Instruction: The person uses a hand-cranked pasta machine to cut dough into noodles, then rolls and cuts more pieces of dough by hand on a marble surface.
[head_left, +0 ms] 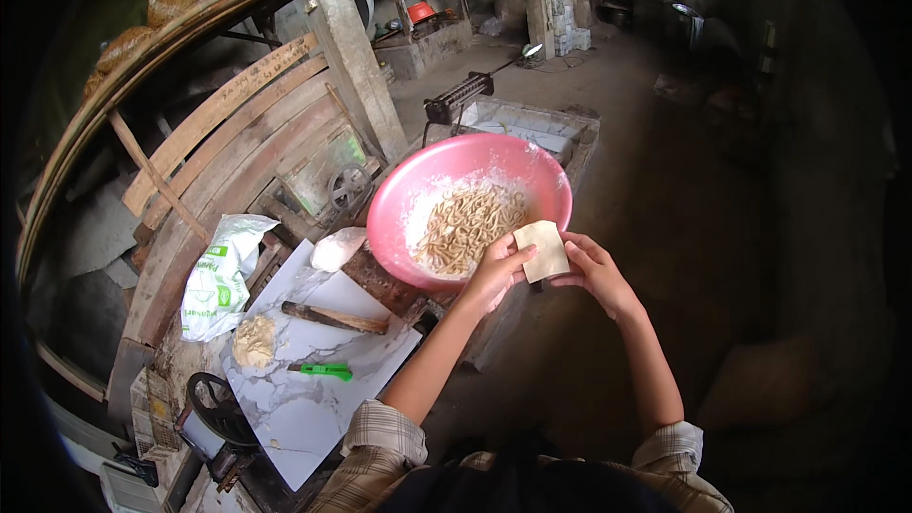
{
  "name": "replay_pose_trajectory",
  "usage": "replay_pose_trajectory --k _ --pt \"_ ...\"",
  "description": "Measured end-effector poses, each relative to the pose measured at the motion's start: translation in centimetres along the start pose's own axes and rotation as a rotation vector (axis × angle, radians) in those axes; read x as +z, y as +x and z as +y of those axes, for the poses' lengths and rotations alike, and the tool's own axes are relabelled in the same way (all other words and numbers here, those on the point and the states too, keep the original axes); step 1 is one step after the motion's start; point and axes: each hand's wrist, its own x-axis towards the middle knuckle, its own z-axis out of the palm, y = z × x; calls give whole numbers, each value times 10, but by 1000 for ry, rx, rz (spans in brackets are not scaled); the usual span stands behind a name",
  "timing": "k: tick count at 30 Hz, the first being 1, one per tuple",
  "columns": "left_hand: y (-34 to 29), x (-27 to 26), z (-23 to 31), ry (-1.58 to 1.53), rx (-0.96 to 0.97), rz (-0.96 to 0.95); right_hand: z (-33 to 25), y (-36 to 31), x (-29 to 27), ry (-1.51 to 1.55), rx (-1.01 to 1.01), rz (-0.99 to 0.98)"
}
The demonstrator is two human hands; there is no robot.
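Note:
Over the near right rim of a pink basin [404, 180], I hold a flat, pale yellow piece that looks like a dough sheet [540, 252]. My left hand [497, 274] is closed on its left side, thumb on top. At the right edge, my right hand [598, 277] pinches the same piece, its fingers partly hidden behind it. Inside the basin lie many short, curled dough strips [472, 218], dusted with white flour. Flour also coats the basin's inner wall.
Left of me, a white marbled board [304, 427] carries a wooden stick [334, 316], a green box cutter [326, 371] and a dough lump [254, 341]. Beside it stand a white-green sack [223, 275] and a black handwheel [220, 408]. A roller device [459, 98] sits beyond the basin.

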Motion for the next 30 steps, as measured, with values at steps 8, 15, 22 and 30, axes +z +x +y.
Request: replay_pose_trajectory --k 8,15,22,30 --pt "85 8 31 16 38 4 -21 75 -41 215 -37 -154" --pt "168 -38 36 -101 84 47 -32 192 -68 53 -18 -356" --pt "230 -74 74 -221 128 173 -46 298 -86 -199 -31 -551" --pt "266 -104 160 -84 425 579 -115 413 -114 -642 -684 -335"
